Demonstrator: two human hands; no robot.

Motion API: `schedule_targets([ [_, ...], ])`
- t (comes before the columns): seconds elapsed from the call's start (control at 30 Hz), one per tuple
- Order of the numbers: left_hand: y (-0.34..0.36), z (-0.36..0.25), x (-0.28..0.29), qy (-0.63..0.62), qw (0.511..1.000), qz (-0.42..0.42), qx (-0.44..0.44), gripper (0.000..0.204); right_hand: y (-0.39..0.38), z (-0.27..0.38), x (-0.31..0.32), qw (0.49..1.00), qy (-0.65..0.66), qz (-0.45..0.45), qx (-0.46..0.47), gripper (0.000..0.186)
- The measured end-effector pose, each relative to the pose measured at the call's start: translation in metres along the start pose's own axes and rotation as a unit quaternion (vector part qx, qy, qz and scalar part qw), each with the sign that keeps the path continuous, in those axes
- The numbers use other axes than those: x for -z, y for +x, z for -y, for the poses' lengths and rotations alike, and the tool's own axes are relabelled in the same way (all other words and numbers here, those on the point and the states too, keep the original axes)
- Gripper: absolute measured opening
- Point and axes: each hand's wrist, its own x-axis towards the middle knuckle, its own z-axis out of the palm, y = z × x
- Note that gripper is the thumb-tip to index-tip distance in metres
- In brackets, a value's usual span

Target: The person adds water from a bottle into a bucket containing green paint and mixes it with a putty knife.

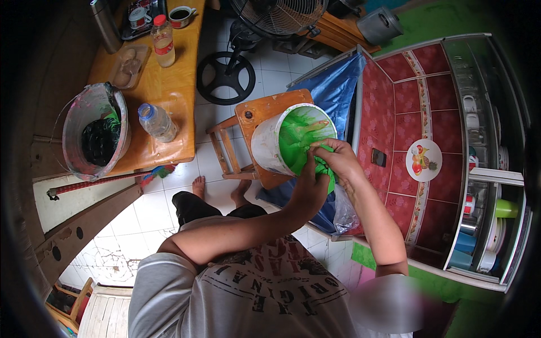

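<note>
A white bucket (268,147) rests tilted on a wooden stool, its mouth turned toward the right. Thick green paint (293,132) coats its inside, and a stick-like piece smeared with green leans within. At the near rim, my left hand (311,181) has its fingers pinched on a limp green plastic bag (331,183). My right hand (341,162) grips the same bag from the other side, fingers bent together. Below my right wrist hangs a clear plastic bag (345,211); where its upper end goes is hidden.
The bucket's wooden stool (265,104) stands on white floor tiles. To the left, a wooden table (183,104) bears bottles, an egg tray and a paint-stained pail (121,138). A standing fan (276,17) is ahead. At right are a red-tiled counter (403,127) and a dish cabinet (484,225).
</note>
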Motion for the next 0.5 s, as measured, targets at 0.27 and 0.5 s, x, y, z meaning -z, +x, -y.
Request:
schedule_targets([
  [0.27, -0.0025, 0.0072, -0.006, 0.051, 0.998, -0.035, -0.007, 0.071, 0.0027, -0.0095, -0.0042, 0.998, -0.027, -0.037, 0.034, 0.009],
  [0.5, -0.0028, 0.0064, -0.0047, 0.029, 0.999, -0.026, 0.001, 0.07, 0.0023, -0.0098, -0.0038, 0.996, -0.06, -0.036, 0.061, 0.008],
])
